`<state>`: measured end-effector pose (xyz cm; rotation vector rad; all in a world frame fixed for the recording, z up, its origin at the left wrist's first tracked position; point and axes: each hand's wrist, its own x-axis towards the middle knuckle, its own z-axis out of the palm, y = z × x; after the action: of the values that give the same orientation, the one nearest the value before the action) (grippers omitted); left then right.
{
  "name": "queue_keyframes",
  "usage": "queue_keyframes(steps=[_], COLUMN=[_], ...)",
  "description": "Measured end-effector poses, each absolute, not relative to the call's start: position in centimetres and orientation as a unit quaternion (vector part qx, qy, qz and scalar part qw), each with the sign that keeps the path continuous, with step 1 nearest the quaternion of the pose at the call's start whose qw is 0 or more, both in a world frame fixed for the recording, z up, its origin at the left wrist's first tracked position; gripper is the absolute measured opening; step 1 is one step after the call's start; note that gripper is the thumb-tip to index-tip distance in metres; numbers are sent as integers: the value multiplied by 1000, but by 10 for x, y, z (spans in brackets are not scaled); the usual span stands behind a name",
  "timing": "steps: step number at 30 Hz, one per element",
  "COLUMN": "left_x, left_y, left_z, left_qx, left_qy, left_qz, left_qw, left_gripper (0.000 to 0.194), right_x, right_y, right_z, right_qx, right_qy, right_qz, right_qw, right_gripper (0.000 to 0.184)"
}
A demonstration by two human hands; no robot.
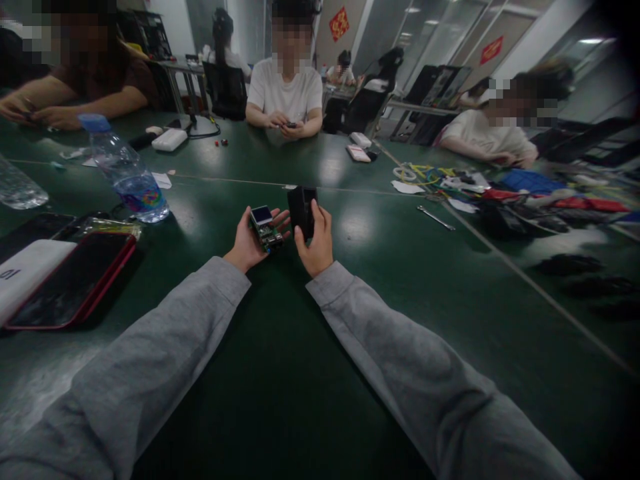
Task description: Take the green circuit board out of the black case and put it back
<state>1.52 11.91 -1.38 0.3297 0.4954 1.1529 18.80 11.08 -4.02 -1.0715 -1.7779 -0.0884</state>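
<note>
Two parts in my view: a circuit board (269, 235) and a black case (299, 212), close together over the green table (280, 373).
I see the left hand (250, 245) palm up, fingers loosely spread, the board resting on it; the thumb and fingers of the right hand (317, 245) grip the case. Leftward lie a phone (75, 273) and a standing water bottle (125, 175); rightward, a wrench (436, 218) near tangled cables (425, 175). Across sits a person in white (285, 87).
</note>
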Motion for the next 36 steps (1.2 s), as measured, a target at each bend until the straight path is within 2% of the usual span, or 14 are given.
queue_keyframes(steps=[7,14,36], left_x=[13,12,12], left_y=[124,124,125], left_z=[-20,-22,-23], left_qx=[145,138,136], left_qy=[264,265,248], left_qz=[491,494,497], left_qw=[817,817,820], left_gripper=[61,55,52], right_x=[185,186,188], right_y=[117,120,122], right_z=[-53,-57,-58], right_qx=[-442,-467,-467], right_qy=[-778,-772,-776], right_qz=[29,63,66], right_qw=[446,426,419], right_gripper=[66,67,67])
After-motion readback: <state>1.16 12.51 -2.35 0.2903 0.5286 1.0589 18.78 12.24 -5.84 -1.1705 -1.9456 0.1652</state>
